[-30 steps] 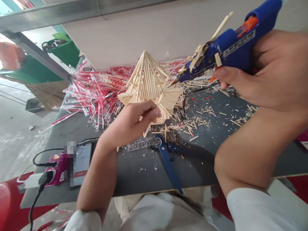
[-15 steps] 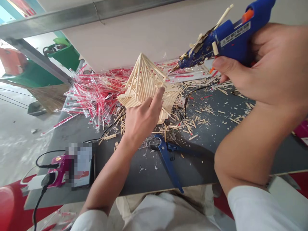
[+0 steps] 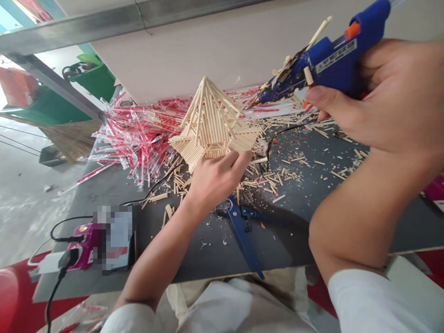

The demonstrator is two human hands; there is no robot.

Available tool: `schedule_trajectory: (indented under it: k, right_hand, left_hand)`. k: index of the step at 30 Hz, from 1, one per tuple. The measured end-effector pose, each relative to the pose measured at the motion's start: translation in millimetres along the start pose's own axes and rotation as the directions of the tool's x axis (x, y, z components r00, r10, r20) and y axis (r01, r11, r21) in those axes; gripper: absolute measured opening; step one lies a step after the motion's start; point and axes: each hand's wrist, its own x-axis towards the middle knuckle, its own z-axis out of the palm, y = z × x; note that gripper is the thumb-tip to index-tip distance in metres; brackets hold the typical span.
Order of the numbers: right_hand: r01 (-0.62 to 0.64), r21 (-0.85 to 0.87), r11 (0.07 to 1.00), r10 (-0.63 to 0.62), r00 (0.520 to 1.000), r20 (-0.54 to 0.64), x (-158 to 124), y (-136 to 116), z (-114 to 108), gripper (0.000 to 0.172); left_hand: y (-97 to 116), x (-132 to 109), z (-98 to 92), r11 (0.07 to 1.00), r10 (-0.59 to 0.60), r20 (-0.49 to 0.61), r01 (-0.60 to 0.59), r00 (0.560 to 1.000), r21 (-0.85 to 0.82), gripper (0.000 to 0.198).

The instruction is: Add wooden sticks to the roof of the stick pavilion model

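Note:
My right hand [image 3: 391, 92] is wrapped round a blue hot glue gun [image 3: 336, 55], raised at the upper right. Its glue-crusted nozzle points down and left, close to a pale structure of wooden sticks [image 3: 211, 122] with a peaked, open-sided top and a star-shaped base. In front of that base, my left hand [image 3: 220, 178] has its fingers closed on a short wooden stick [image 3: 259, 161], whose end pokes out to the right. The fingertips themselves are mostly hidden. Just below this hand lie blue-handled cutters [image 3: 244, 238] on the dark table [image 3: 287, 254].
Red-and-clear plastic wrappers [image 3: 135, 134] are heaped behind and left of the structure. Cut stick pieces [image 3: 277, 178] litter the tabletop. A phone [image 3: 120, 238] lies by a purple power strip [image 3: 81, 245] with plugged-in cables at the left. A metal bar [image 3: 114, 23] crosses above.
My left hand has moved down and right, off the structure's front, and a stick now shows at its fingers. The glue gun has shifted slightly down and left.

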Motion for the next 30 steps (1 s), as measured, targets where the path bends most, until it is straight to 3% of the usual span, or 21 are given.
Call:
schedule_trajectory:
  k: [4, 8, 10, 14, 20, 24, 30]
  right_hand:
    - [0.012, 0.008, 1.000, -0.012, 1.000, 0.002, 1, 3, 2, 0.035]
    - [0.069, -0.024, 0.997, -0.070, 0.995, -0.069, 1, 8, 7, 0.032]
    - [0.139, -0.025, 0.990, -0.140, 0.986, -0.085, 2, 8, 9, 0.041]
    - [0.238, -0.059, 0.969, -0.241, 0.969, -0.055, 2, 1, 13, 0.059]
    - [0.229, -0.146, 0.962, -0.237, 0.971, -0.039, -1, -18, 12, 0.046]
    - [0.250, -0.175, 0.952, -0.260, 0.965, -0.040, -6, -25, 7, 0.035]
    - [0.299, -0.229, 0.926, -0.311, 0.950, -0.017, -10, -24, 4, 0.039]
  left_hand:
    - [0, 0, -2.1, 0.998, 0.015, -0.050, -0.011, 0.999, 0.061, 0.027]
    - [0, 1, -8.4, 0.985, 0.167, -0.056, -0.164, 0.984, 0.047, 0.019]
    - [-1, 0, -15.2, 0.982, 0.186, -0.078, -0.187, 0.979, -0.006, 0.015]
    - [-14, -6, -35.2, 0.992, 0.085, -0.115, -0.095, 0.990, -0.080, 0.013]
    - [-41, -13, -59.6, 0.992, -0.114, -0.276, 0.095, 0.954, -0.080, 0.019]
    - [-53, -11, -58.6, 0.976, -0.219, -0.364, 0.201, 0.905, -0.089, 0.010]
    - [-61, -7, -46.7, 0.961, -0.276, -0.330, 0.249, 0.903, -0.123, 0.009]
